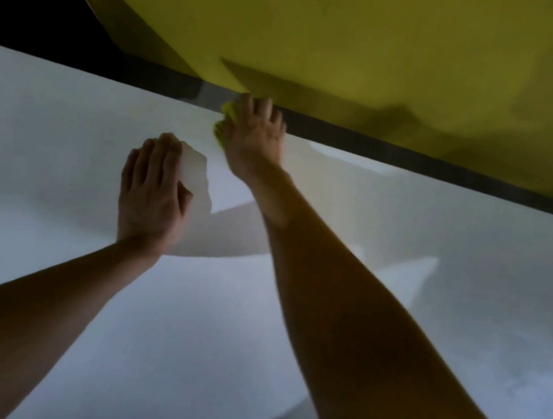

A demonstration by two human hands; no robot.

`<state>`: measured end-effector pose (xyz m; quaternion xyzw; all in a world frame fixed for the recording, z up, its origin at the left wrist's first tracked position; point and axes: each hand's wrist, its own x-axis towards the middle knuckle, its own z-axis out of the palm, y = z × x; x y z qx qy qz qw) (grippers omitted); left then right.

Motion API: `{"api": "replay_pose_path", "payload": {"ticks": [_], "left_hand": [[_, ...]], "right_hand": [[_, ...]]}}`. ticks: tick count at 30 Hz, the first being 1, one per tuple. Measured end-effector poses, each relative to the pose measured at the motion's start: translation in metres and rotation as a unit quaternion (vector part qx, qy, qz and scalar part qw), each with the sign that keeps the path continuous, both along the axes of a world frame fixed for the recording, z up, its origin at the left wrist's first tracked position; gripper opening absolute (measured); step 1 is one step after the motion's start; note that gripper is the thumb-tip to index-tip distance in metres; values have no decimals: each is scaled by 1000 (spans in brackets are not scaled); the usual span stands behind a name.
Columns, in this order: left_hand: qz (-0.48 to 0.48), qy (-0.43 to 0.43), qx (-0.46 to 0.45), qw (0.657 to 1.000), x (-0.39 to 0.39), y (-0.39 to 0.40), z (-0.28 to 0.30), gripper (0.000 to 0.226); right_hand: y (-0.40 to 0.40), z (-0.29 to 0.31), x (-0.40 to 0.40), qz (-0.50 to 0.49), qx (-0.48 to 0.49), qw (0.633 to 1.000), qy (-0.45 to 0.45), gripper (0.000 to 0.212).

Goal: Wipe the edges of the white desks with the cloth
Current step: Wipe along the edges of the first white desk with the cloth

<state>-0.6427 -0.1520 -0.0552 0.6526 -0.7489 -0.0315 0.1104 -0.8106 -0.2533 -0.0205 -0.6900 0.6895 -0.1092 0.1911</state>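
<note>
A white desk (69, 137) fills the lower part of the head view. My right hand (256, 134) reaches to the desk's far edge and presses a yellow-green cloth (225, 117) against it; only a bit of cloth shows to the left of the fingers. My left hand (153, 192) lies flat on the desk nearer to me, its fingers resting on a small white block-like object (198, 174). Both forearms stretch across the desk top.
A yellow divider panel (355, 46) rises just behind the desk's far edge, with a dark strip (445, 170) along its base. A dark gap (16, 0) lies at the upper left.
</note>
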Motion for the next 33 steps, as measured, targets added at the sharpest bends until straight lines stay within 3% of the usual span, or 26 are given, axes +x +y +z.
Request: {"api": "replay_pose_path", "payload": {"ticks": [6,12,19,22,27,30,33], "left_hand": [[-50,-7,4,999,-33,20,11,59],[-166,-11,94,982,-155,61,13,73],[-109,-43,126,985,-200,77,7,85],[-105,-49,129,985,-201,75,7,89],[-97,-70,128,985,-202,75,5,87],[-85,-97,129,983,-202,75,2,85],[-88,-94,126,984,-202,75,3,83]], "right_hand": [[3,-2,-26,49,-22,998,-17,51],[41,-10,-163,-12,-31,999,-8,43],[74,-5,-299,-71,-17,997,29,41],[69,-3,-295,-73,-1,997,34,47],[44,4,-212,50,8,999,12,45],[26,1,-154,78,7,997,-17,45],[22,0,-150,92,0,996,-12,43]]}}
